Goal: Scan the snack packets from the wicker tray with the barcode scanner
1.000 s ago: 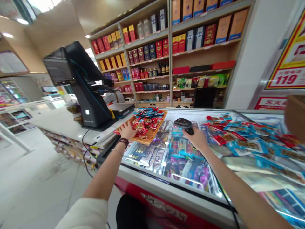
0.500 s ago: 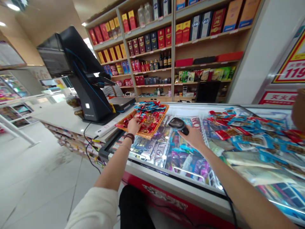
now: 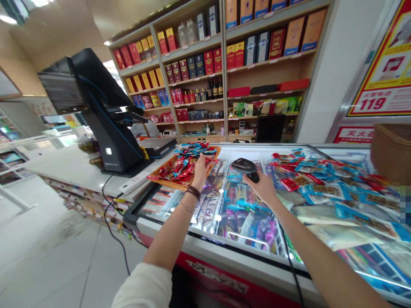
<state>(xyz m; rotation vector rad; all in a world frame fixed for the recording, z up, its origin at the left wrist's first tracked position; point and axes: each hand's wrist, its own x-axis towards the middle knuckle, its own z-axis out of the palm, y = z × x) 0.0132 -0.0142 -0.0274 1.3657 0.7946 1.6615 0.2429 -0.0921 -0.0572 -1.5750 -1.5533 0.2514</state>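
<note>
Near edge: cream sleeve on the left forearm; red-fronted chest freezer, glass-topped, packaged goods beneath. Right hand: closed around a black handheld barcode scanner, head pointing left, black cable trailing to the near edge. Left hand: fingers among the packets at the right side of a wicker tray; whether any packet is pinched cannot be told. Tray: at the freezer's left end, left of the scanner, long axis running near-left to far-right, left hand the nearer; holds red-and-blue snack packets. Far: black POS terminal at left; wooden shelves of boxed liquor behind.
</note>
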